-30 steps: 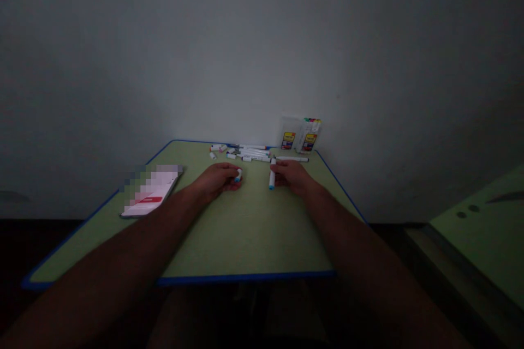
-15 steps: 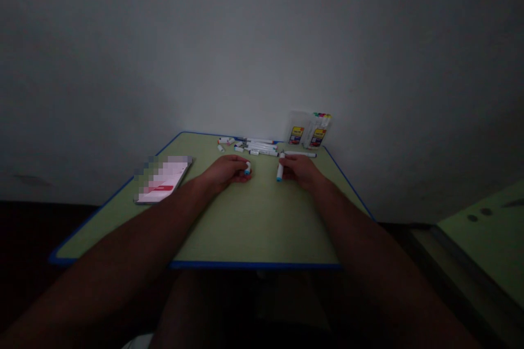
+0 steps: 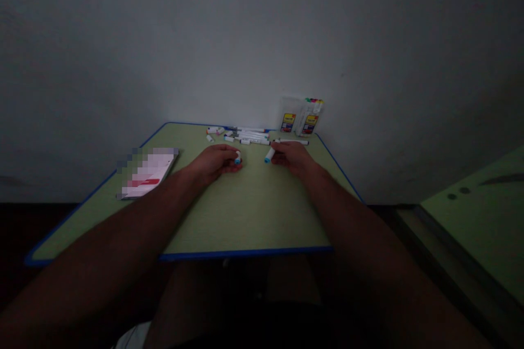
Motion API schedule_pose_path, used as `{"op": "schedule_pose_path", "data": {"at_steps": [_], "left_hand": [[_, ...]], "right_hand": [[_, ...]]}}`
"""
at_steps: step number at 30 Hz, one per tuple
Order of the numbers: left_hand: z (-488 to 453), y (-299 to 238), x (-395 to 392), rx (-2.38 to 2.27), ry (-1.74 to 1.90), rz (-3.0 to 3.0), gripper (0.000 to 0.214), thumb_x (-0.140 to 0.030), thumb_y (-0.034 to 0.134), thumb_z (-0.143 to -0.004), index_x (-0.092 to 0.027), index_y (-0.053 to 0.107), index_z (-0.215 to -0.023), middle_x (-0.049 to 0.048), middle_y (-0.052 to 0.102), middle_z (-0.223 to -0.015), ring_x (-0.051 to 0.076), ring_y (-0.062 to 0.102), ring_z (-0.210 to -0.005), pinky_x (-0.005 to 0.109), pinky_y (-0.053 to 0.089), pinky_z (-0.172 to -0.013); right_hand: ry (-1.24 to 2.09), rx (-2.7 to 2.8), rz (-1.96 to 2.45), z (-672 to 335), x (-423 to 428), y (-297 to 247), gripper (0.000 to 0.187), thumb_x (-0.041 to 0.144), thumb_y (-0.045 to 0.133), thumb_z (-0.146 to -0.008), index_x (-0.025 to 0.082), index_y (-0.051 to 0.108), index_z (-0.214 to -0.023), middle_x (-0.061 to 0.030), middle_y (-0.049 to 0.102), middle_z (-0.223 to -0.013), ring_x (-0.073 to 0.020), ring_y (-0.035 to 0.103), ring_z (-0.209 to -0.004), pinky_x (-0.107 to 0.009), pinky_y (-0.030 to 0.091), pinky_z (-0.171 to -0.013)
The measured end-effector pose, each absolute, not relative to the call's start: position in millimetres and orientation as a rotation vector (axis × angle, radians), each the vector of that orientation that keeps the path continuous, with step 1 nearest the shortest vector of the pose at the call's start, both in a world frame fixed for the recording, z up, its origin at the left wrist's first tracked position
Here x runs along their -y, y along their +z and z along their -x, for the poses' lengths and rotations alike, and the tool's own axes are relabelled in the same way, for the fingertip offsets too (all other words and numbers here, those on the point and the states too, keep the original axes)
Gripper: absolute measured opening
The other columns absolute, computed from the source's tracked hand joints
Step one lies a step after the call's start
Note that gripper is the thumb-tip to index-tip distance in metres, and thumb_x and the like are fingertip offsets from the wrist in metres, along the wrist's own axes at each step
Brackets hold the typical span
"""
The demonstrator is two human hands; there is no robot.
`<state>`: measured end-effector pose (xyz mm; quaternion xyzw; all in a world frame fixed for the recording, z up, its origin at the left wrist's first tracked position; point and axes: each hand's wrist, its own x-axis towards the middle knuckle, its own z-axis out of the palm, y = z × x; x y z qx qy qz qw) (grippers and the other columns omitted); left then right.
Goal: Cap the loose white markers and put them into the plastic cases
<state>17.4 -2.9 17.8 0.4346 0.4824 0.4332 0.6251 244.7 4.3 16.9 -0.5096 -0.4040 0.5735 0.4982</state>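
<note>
Between the fingertips of my left hand (image 3: 216,162) is a small white marker cap (image 3: 238,157) with a blue end. My right hand (image 3: 291,156) is closed on a white marker (image 3: 269,155), its blue end tilted down toward the left; the fingers hide part of it. A gap separates the cap from the marker. Just beyond both hands, several white markers (image 3: 251,135) and loose caps (image 3: 210,138) lie at the back of the table (image 3: 245,218).
A phone (image 3: 151,172) with a lit screen lies at the table's left. Two clear marker cases (image 3: 288,120) stand at the back right against the wall (image 3: 229,38); the right one (image 3: 310,120) holds markers with coloured ends. Blue edging runs round the tabletop.
The marker in my right hand has tipped from nearly upright to a slant. My left hand keeps hold of the cap. The whole view has shifted slightly, moving everything left and up.
</note>
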Motion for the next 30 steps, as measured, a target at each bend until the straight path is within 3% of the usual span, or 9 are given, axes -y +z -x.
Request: {"op": "schedule_pose_path", "data": {"at_steps": [9,16,22,30], "left_hand": [[-17.6,17.6,3.0,-1.113,0.994,-0.989,0.011,-0.003,0.069,-0.077,-0.010,0.065,-0.084,0.0086,0.071,-0.074,0.015,0.068,-0.056,0.026,0.058,-0.057],[-17.6,20.3,4.2,-1.091,0.992,-0.973,0.010,-0.001,0.061,-0.081,-0.009,0.066,-0.085,0.0101,0.071,-0.076,0.016,0.070,-0.059,0.027,0.060,-0.060],[-17.9,16.9,1.7,-1.085,0.976,-0.979,0.009,-0.002,0.065,-0.078,-0.009,0.066,-0.084,0.0112,0.072,-0.078,0.016,0.070,-0.059,0.026,0.059,-0.059],[-18.0,20.2,3.4,-1.102,0.979,-0.985,0.005,-0.004,0.066,-0.080,-0.009,0.067,-0.082,0.0078,0.069,-0.073,0.013,0.066,-0.056,0.023,0.057,-0.055]], "right_hand": [[1.395,1.001,1.228,-246.3,-5.3,16.7,0.016,0.013,0.063,-0.094,0.012,0.062,-0.078,-0.0029,0.069,-0.063,-0.0110,0.063,-0.051,-0.022,0.055,-0.052],[1.399,1.009,1.230,-245.1,-5.6,16.4,0.018,0.014,0.063,-0.094,0.013,0.061,-0.076,-0.0027,0.069,-0.063,-0.0105,0.062,-0.049,-0.022,0.054,-0.051],[1.400,1.004,1.228,-245.5,-5.1,16.4,0.019,0.013,0.063,-0.095,0.013,0.062,-0.076,-0.0030,0.069,-0.064,-0.0104,0.062,-0.050,-0.022,0.055,-0.051],[1.417,1.034,1.219,-244.9,-5.7,14.9,0.019,0.014,0.062,-0.095,0.012,0.063,-0.076,-0.0032,0.069,-0.063,-0.0111,0.063,-0.050,-0.022,0.054,-0.050]]}}
